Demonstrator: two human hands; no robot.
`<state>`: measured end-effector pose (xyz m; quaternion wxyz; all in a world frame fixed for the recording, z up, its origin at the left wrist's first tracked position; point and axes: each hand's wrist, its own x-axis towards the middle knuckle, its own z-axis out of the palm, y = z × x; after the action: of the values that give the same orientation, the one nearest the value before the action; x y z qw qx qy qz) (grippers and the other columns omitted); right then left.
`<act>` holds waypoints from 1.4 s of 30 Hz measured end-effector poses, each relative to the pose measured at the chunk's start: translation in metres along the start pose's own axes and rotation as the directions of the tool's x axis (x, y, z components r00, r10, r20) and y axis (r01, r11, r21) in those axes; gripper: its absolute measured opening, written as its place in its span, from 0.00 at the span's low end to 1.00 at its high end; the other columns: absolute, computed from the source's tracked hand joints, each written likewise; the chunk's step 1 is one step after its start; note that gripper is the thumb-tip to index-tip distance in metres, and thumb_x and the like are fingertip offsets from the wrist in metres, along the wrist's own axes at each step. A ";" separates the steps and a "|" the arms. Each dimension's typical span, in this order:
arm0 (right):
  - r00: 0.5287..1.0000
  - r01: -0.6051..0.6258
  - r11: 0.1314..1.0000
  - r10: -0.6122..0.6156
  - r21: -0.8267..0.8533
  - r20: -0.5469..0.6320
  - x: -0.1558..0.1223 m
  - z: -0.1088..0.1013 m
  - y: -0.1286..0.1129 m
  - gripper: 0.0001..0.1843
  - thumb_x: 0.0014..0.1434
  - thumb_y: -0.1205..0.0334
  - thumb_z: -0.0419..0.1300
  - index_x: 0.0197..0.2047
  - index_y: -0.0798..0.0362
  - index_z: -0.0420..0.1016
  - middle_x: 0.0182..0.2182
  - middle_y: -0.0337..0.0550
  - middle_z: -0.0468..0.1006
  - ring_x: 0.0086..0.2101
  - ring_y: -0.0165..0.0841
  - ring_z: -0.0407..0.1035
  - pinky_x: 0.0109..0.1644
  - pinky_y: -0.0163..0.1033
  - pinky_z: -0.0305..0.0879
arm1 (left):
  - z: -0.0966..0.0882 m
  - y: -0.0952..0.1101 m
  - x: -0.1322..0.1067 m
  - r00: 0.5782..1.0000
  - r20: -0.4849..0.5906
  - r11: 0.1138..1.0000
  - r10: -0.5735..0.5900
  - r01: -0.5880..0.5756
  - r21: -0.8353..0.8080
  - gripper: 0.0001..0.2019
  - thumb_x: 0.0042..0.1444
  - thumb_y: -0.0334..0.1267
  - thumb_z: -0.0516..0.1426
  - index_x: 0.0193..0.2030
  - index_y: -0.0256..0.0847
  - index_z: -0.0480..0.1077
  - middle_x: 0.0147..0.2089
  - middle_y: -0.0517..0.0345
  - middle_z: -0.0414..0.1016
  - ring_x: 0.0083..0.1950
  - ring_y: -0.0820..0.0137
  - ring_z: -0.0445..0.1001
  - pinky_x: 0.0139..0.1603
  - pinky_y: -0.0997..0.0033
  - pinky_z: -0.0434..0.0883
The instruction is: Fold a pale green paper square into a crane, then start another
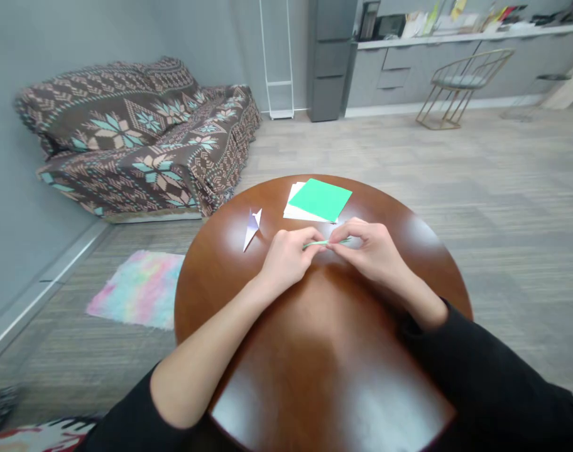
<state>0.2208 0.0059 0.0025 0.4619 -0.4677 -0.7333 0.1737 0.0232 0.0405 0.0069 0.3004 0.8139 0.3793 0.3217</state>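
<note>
A: What is held?
B: The left hand (290, 252) and the right hand (369, 248) both pinch a slim green paper piece (321, 243) — its long axis runs left to right between them, over the worktop (310, 333).
A: Which hand is nearer?
B: Neither, clearly. Beyond lies a green sheet (321, 199) atop white sheets (296, 212); leftward, a folded paper figure (252, 231).
A: The room?
B: A patterned sofa (154, 141) and pastel rug (138, 289) on the left — a wire-backed chair (462, 81) far right.
</note>
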 end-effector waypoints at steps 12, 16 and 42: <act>0.931 -0.182 0.830 0.318 0.528 -0.179 0.004 0.004 0.002 0.17 0.51 0.60 0.74 0.34 0.48 0.67 0.29 0.37 0.81 0.32 0.34 0.77 0.41 0.40 0.73 | 0.007 0.003 0.000 0.944 0.132 0.779 -0.302 0.324 -0.538 0.09 0.55 0.38 0.67 0.34 0.36 0.73 0.33 0.49 0.84 0.38 0.62 0.84 0.42 0.65 0.77; 0.846 -0.167 0.861 0.375 0.481 -0.378 0.007 -0.002 0.013 0.18 0.49 0.56 0.75 0.36 0.49 0.71 0.31 0.39 0.81 0.33 0.34 0.77 0.42 0.41 0.73 | 0.009 0.004 0.000 0.922 0.131 0.686 -0.365 0.362 -0.631 0.10 0.55 0.35 0.68 0.33 0.36 0.71 0.34 0.47 0.84 0.38 0.63 0.84 0.42 0.65 0.77; 0.900 -0.346 0.769 0.433 0.538 -0.040 0.003 0.014 -0.006 0.05 0.49 0.63 0.66 0.27 0.52 0.74 0.22 0.35 0.74 0.23 0.28 0.67 0.27 0.34 0.64 | 0.018 0.011 -0.003 0.792 0.461 0.238 -0.400 0.576 -0.782 0.07 0.59 0.37 0.66 0.36 0.36 0.75 0.42 0.48 0.83 0.35 0.71 0.82 0.34 0.76 0.79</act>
<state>0.2059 0.0083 0.0009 0.5821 -0.4804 -0.5056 0.4181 0.0400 0.0281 0.0035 0.8001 0.3850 0.3545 0.2930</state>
